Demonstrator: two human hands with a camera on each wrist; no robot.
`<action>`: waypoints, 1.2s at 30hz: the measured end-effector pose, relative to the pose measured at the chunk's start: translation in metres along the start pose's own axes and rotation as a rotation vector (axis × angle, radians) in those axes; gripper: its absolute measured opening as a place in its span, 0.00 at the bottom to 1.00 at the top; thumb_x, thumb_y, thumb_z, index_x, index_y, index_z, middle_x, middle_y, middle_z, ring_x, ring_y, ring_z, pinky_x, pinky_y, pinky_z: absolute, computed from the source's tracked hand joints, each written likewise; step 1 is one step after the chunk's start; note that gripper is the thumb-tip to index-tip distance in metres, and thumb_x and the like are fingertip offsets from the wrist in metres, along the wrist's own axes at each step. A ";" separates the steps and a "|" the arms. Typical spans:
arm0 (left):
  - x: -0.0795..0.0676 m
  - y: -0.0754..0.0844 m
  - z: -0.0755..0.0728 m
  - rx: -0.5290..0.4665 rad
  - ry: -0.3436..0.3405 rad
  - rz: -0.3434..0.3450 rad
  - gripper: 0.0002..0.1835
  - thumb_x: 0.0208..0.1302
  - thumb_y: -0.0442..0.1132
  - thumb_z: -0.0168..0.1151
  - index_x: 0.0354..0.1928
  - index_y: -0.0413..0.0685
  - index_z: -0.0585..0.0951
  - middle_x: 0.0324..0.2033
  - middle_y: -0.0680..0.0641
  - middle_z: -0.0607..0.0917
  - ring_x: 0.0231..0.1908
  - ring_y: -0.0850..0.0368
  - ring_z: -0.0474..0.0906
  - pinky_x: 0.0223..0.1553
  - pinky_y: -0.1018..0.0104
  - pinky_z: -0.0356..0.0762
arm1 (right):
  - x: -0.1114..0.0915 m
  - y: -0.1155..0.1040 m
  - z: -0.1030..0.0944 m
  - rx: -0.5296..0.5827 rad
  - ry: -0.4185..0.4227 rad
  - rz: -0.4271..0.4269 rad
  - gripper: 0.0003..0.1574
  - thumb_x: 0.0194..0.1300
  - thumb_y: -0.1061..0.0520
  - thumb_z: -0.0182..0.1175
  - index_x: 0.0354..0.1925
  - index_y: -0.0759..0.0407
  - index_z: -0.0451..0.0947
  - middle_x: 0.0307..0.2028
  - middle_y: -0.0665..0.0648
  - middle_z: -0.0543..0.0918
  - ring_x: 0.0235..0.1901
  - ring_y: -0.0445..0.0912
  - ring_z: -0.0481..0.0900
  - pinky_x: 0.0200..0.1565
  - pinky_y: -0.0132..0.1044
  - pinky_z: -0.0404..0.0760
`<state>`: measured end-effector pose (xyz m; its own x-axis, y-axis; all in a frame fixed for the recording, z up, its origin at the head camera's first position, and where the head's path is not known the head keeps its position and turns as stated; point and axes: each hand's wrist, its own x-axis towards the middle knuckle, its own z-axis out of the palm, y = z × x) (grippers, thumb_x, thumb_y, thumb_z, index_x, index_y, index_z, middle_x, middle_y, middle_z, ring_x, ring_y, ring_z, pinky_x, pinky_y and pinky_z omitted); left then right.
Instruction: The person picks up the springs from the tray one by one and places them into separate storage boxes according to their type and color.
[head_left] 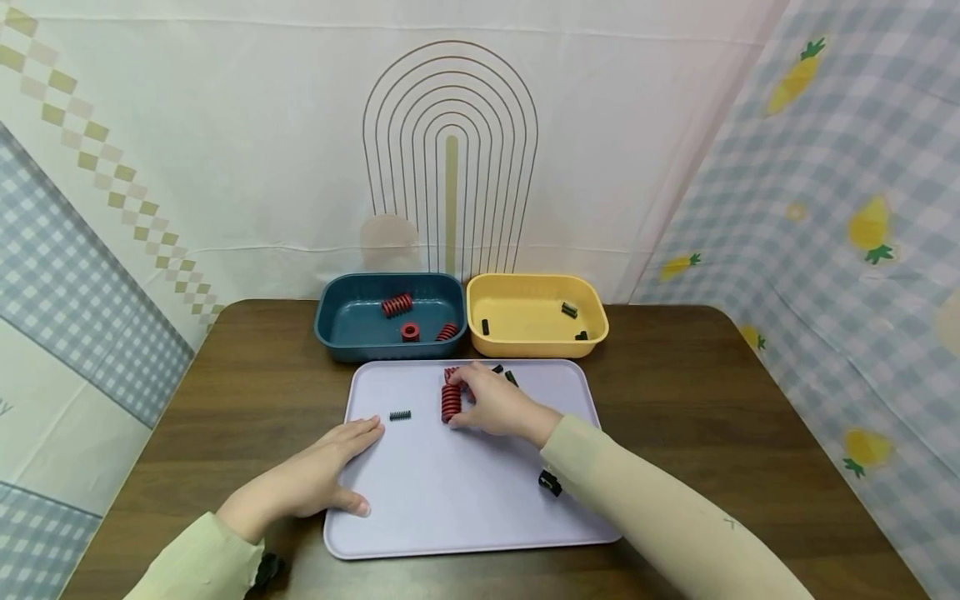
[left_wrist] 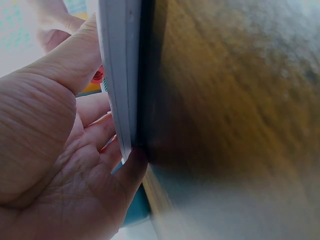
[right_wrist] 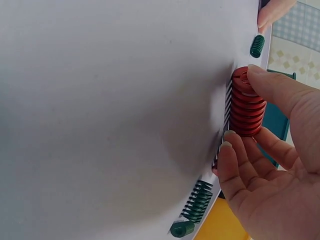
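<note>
On a pale lilac tray, my right hand pinches a thick red coil spring by its two ends. In the right wrist view the thumb presses one end of the red spring and the fingertips meet the other. Another red spring lies just beyond, partly hidden by the hand. My left hand rests with straight fingers on the tray's left edge. A small dark green spring lies near its fingertips. Green springs lie on the tray's far side, past the right hand.
Behind the tray stand a dark blue bin with several red springs and a yellow bin with several small dark springs. Dark pieces lie on the tray beside the right forearm. The brown table surrounds the tray.
</note>
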<state>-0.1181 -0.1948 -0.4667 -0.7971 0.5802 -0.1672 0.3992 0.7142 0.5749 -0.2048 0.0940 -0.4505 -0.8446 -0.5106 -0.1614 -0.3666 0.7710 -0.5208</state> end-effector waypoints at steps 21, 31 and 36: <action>0.000 0.002 0.000 -0.013 -0.006 -0.004 0.54 0.46 0.55 0.76 0.71 0.37 0.61 0.72 0.39 0.58 0.70 0.37 0.50 0.66 0.39 0.52 | -0.007 0.010 -0.022 0.075 0.066 -0.031 0.32 0.51 0.44 0.74 0.50 0.54 0.74 0.42 0.52 0.77 0.35 0.42 0.75 0.37 0.35 0.76; -0.001 0.001 0.001 -0.002 0.011 0.008 0.54 0.47 0.54 0.76 0.71 0.37 0.62 0.72 0.39 0.58 0.70 0.37 0.50 0.66 0.40 0.51 | -0.002 0.006 -0.047 0.196 0.146 -0.039 0.30 0.52 0.47 0.74 0.49 0.55 0.74 0.42 0.54 0.77 0.38 0.48 0.76 0.39 0.36 0.78; -0.001 0.000 0.001 -0.002 0.012 0.009 0.54 0.46 0.55 0.76 0.71 0.37 0.62 0.72 0.39 0.58 0.70 0.37 0.50 0.67 0.40 0.51 | 0.009 -0.001 -0.052 0.220 0.216 -0.019 0.30 0.54 0.45 0.73 0.50 0.54 0.73 0.42 0.54 0.76 0.43 0.51 0.76 0.41 0.37 0.77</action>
<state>-0.1166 -0.1950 -0.4671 -0.7991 0.5815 -0.1527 0.4052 0.7086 0.5777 -0.2329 0.1086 -0.4078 -0.9103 -0.4135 0.0198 -0.3099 0.6491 -0.6947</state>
